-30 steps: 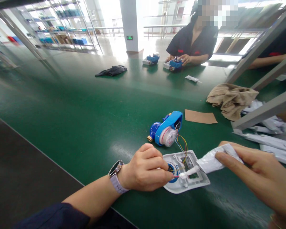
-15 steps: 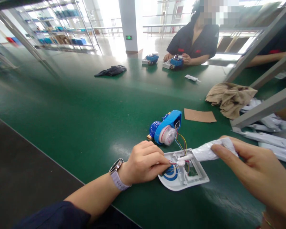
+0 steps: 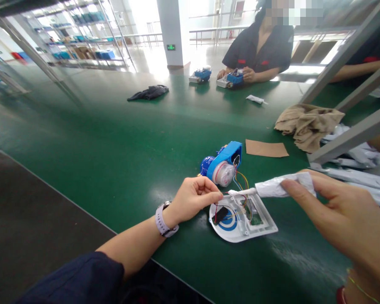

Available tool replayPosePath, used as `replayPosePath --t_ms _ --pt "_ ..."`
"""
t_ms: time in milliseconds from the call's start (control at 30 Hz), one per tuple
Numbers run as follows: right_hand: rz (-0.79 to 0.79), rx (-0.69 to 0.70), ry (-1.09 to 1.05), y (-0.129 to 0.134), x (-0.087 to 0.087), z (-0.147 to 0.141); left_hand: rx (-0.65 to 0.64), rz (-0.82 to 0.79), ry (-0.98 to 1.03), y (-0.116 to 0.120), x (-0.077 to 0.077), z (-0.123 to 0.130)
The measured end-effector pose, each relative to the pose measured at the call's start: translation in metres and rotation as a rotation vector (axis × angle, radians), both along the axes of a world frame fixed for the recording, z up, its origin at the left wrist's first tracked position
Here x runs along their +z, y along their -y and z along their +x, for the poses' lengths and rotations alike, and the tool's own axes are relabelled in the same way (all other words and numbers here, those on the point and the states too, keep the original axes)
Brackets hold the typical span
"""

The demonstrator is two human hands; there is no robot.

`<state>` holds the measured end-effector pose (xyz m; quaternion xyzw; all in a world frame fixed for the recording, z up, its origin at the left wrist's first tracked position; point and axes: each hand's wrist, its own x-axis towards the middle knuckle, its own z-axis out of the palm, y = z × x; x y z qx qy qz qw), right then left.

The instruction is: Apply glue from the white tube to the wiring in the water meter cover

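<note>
With the white cover as the clock's centre and 12 at the far side, a long green-topped table point(image 3: 98, 139) spreads beneath everything. A person in a dark short-sleeved shirt point(image 3: 258, 50) is at 12, hands at a blue-and-white device point(image 3: 234, 77). A crumpled beige cloth point(image 3: 307, 122) lies between 1 and 2, a crumpled dark grey cloth point(image 3: 150, 92) between 10 and 11. At 11, near the cover, sits a blue meter with a clear round cap point(image 3: 223, 169), its housing slanting up between 1 and 2. The white plastic cover with a rectangular window point(image 3: 240, 235) lies open side up, rounded end between 8 and 9, squared end between 2 and 3. A flat brown cardboard piece point(image 3: 266, 148) rests at 1. The white squeeze tube point(image 3: 270, 188) is over the cover's far edge, long axis from 3 to 9, nozzle pointing to 9. A small black block point(image 3: 221, 215) sits in the rounded end; coloured wires point(image 3: 245, 181) link meter and cover.

The right hand point(image 3: 332, 211), at 3, grasps the tube between thumb and bent fingers. The left hand point(image 3: 193, 198), between 9 and 10, is nearly closed, thumb and forefinger pinching a thin red wire point(image 3: 225, 193) at the nozzle tip.
</note>
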<state>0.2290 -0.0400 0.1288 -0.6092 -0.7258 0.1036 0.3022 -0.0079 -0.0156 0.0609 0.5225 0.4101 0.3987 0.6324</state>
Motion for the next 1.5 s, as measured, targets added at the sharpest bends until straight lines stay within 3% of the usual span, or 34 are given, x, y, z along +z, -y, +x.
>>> replayPosePath --t_ms 300,467,600,800,967,1100,1300,1500 --pt "0.029 0.087 0.03 0.003 0.001 0.003 -0.159 -0.492 0.423 -0.001 -0.004 0.005" --pt "0.198 0.16 0.125 0.007 0.004 0.003 -0.132 -0.788 0.646 -0.003 -0.003 0.003" --pt "0.307 0.126 0.203 0.02 -0.006 0.003 -0.149 -0.928 0.743 -0.001 -0.001 0.002" --pt "0.486 0.018 0.146 0.041 -0.041 -0.012 -0.181 -1.02 0.789 0.003 0.001 0.003" --pt "0.667 0.029 0.12 0.042 -0.062 -0.02 -0.216 -1.055 0.845 0.007 0.001 0.005" --pt "0.771 0.049 0.077 0.041 -0.065 -0.021 -0.235 -1.052 0.851 0.009 0.001 0.005" --pt "0.698 0.032 0.082 0.045 -0.065 -0.02 -0.267 -1.068 0.898 0.009 -0.001 0.005" --pt "0.733 0.076 0.106 0.038 -0.069 -0.015 -0.252 -1.077 0.867 0.01 0.002 0.005"
